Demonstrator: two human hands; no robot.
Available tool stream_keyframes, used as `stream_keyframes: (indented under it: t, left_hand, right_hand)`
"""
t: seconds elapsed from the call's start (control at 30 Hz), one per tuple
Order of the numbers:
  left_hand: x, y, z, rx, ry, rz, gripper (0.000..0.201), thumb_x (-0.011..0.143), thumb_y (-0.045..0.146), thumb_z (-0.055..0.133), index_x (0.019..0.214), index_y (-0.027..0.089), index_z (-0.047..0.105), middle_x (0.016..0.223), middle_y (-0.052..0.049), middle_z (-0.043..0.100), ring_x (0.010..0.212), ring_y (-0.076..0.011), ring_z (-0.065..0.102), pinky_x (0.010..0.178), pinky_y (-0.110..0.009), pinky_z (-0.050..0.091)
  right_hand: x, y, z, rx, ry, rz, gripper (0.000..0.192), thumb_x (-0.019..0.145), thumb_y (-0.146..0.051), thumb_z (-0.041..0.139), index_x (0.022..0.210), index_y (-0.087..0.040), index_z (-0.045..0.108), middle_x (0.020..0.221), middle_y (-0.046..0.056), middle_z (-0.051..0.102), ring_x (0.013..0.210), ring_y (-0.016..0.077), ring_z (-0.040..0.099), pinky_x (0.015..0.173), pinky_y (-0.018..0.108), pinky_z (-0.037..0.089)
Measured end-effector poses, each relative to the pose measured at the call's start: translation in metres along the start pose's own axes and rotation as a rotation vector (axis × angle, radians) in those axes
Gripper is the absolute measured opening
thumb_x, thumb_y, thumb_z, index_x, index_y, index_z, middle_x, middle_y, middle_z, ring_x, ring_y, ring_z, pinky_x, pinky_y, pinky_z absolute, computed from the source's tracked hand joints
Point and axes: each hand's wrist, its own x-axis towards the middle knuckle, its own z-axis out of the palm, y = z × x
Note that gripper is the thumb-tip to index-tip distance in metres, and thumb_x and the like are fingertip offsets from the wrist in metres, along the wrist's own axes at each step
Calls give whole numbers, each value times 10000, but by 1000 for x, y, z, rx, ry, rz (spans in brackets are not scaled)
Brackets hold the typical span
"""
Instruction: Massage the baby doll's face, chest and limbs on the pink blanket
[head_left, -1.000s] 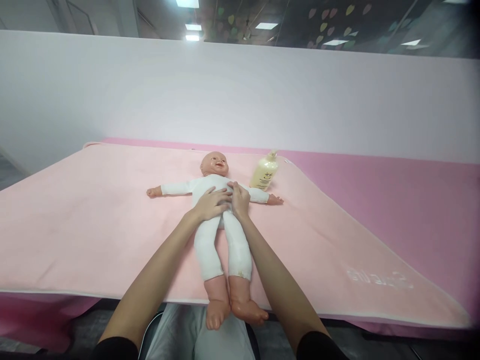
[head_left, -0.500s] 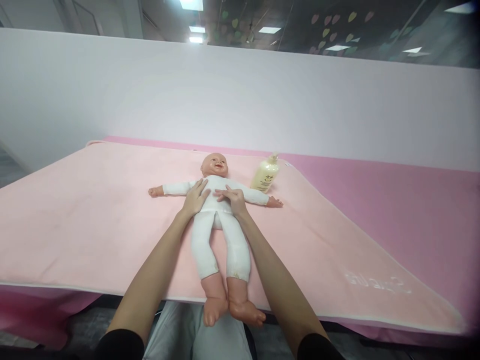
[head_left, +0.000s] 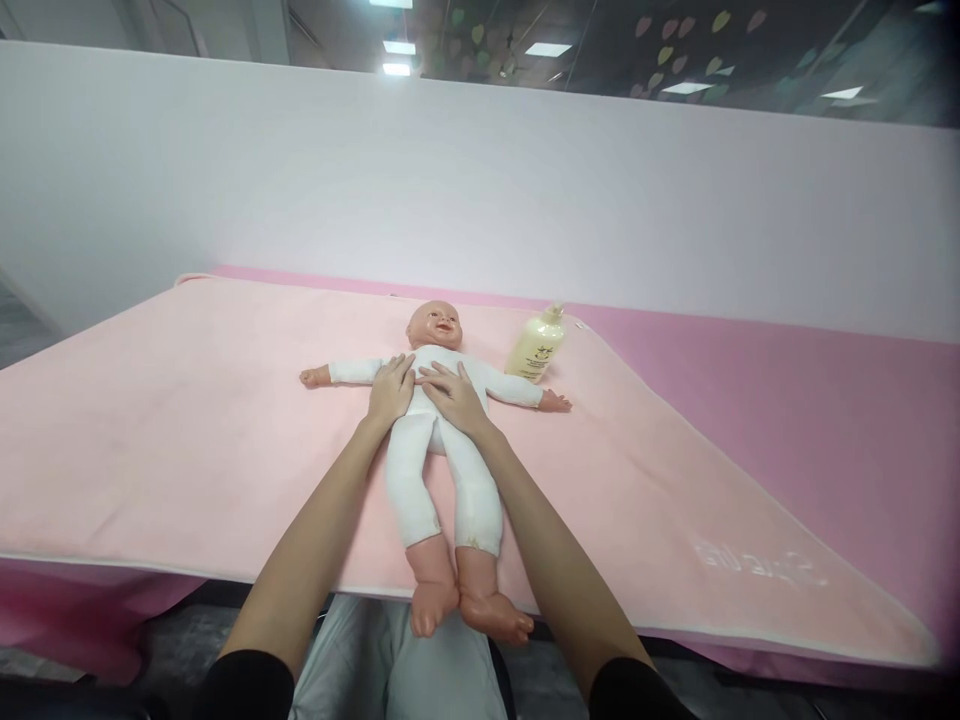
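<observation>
While the white-suited plastic baby doll (head_left: 439, 440) lies face-up on the pink blanket (head_left: 187, 440), long axis running near to far, both hands rest flat and spread on its chest: left hand (head_left: 391, 390), right hand (head_left: 452, 398), equally near.

doll (head_left: 442, 440) on its back on blanket (head_left: 187, 440) — both hands on its chest, bottle (head_left: 536, 345) right of head

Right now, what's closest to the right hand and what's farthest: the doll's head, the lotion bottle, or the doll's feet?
From the right hand on the doll's tummy:
1. Doll's head, just beyond it.
2. Lotion bottle, farther back, to the right.
3. Doll's feet, at the blanket's near edge.
</observation>
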Motion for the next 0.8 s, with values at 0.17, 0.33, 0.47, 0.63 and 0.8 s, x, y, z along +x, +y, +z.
stream_keyframes:
  t: [0.17, 0.33, 0.47, 0.63, 0.8]
  left_hand:
    - [-4, 2, -11, 261, 2, -117, 464, 952, 378, 330, 1343, 168, 462, 1392, -104, 400, 1335, -263, 285, 1127, -463, 150]
    - [-11, -16, -25, 366, 78, -168, 539, 937, 400, 321, 1374, 97, 405, 1431, -145, 326, 1360, -279, 217, 1134, -483, 81]
    - [-16, -25, -31, 415, 182, -251, 626, 903, 402, 355, 1378, -5, 350, 1436, -221, 270, 1368, -326, 162, 1119, -526, 55]
    - [-16, -29, -35, 406, 225, -290, 638, 893, 396, 343, 1372, -26, 338, 1452, -229, 224, 1377, -322, 127, 1111, -548, 12]
    - [-14, -33, -44, 261, 421, -421, 606, 847, 336, 435, 1360, 19, 367, 1427, -224, 265, 1361, -384, 102, 1106, -540, 78]
  right_hand:
    - [3, 7, -4, -217, 53, 240, 375, 910, -377, 439, 1264, -281, 518, 1418, 3, 352, 1366, 196, 224, 1107, 551, -28]
    - [-11, 31, -17, -249, 195, 432, 546, 932, -502, 316, 1348, -168, 431, 1402, 112, 367, 1328, 217, 298, 1111, 518, -38]
    - [-28, 46, -31, -413, 300, 530, 466, 936, -411, 294, 1201, -118, 541, 1345, 156, 423, 1293, 238, 332, 1077, 548, -83]
    - [-37, 53, -43, -450, 464, 629, 408, 903, -347, 312, 1141, -126, 559, 1388, 167, 358, 1332, 290, 231, 970, 650, -169]
    - [-29, 52, -49, -279, 694, 724, 394, 839, -302, 375, 1143, -134, 562, 1388, 148, 342, 1332, 308, 213, 1060, 623, 66]
